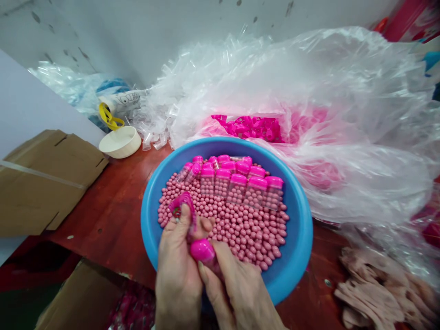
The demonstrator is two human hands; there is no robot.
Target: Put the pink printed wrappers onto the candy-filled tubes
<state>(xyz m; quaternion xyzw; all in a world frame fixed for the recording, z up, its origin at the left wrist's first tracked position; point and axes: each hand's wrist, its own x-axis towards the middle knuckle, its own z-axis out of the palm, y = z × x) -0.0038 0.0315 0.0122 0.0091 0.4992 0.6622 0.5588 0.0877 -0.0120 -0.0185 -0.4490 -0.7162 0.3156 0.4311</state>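
Head view — red tabletop (123, 183), blue basin (147, 215), pale spotted wall (137, 36) behind

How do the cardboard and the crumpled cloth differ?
The cardboard is brown, the cloth dusty pink. The cardboard has straight edges, the cloth soft folds. A pale strap crosses the cardboard; none shows on the cloth. Both lie outside the blue basin.

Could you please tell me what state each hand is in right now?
Left hand: closed, pinching a crumpled pink piece.
Right hand: closed around a small pink-capped container.
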